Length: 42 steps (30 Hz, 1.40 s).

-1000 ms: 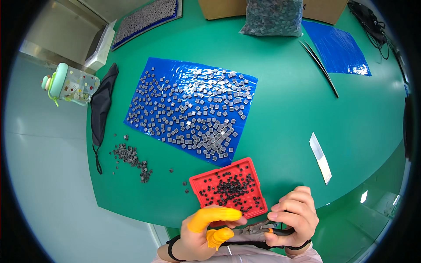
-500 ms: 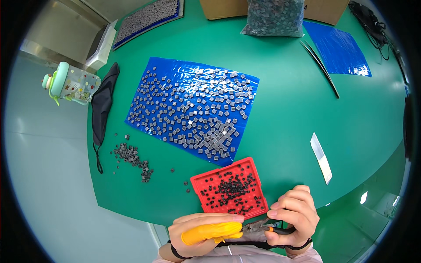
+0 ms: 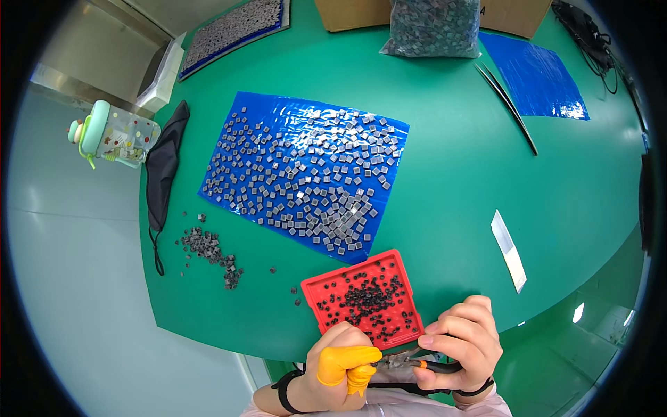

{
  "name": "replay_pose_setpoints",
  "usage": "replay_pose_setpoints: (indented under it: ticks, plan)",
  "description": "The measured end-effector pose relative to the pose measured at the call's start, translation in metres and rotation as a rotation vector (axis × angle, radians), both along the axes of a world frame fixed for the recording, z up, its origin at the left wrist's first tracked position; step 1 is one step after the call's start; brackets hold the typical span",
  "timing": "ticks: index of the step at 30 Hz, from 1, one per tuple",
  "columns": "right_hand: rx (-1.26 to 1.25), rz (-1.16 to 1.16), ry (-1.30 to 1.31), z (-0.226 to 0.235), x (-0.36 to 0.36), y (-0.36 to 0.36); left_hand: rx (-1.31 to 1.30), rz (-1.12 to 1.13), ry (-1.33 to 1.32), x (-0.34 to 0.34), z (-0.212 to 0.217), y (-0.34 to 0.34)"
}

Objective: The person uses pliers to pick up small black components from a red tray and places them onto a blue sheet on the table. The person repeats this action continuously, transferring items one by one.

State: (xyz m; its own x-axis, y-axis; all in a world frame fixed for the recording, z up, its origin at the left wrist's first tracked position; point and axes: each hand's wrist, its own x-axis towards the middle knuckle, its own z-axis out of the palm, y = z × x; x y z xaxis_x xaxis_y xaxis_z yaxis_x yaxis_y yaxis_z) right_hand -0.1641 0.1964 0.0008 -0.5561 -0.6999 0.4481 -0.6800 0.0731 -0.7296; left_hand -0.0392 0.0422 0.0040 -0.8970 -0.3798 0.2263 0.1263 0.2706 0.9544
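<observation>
My right hand (image 3: 464, 340) is closed around the dark handles of small pliers (image 3: 417, 363) at the near table edge. My left hand (image 3: 337, 365), with yellow rubber covers on its thumb and forefinger, pinches something small at the pliers' jaws; the piece itself is too small to make out. Just beyond both hands sits a red tray (image 3: 399, 267) holding several small dark pieces. Farther away lies a blue sheet (image 3: 229, 135) covered with many small grey square parts.
A loose pile of dark bits (image 3: 207, 247) lies left of the tray. A black face mask (image 3: 163, 167) and a pale green bottle (image 3: 111, 135) sit at the far left. A white strip (image 3: 508, 250), a second blue sheet (image 3: 535, 73), a bag of parts (image 3: 431, 28) and cardboard boxes lie farther off.
My left hand has turned and curled its yellow-covered fingers in toward the pliers' jaws. The right hand has stayed closed on the pliers' handles.
</observation>
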Motion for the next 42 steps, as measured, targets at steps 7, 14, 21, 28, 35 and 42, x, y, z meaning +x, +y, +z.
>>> replay_pose_setpoints:
  ticks: [7,14,21,28,35,42]
  plan:
    - [-0.005,-0.024,0.009,0.000,0.000,0.000,-0.004,0.045,-0.108,0.006,0.002,0.005]
    - [-0.027,-0.041,0.013,-0.002,0.000,0.000,0.462,0.158,0.016,-0.007,0.014,0.007]
    - [-0.058,-0.033,-0.001,-0.003,-0.001,0.000,0.313,-0.011,0.028,-0.003,0.020,-0.013]
    - [-0.060,-0.004,-0.036,-0.003,-0.002,0.002,0.254,0.054,-0.018,0.003,0.017,-0.013]
    - [-0.046,-0.006,-0.027,-0.003,-0.002,0.001,0.056,0.111,-0.121,0.004,0.016,-0.013]
    - [-0.031,-0.019,-0.009,-0.002,-0.002,0.001,0.175,0.183,-0.162,0.000,0.021,-0.008]
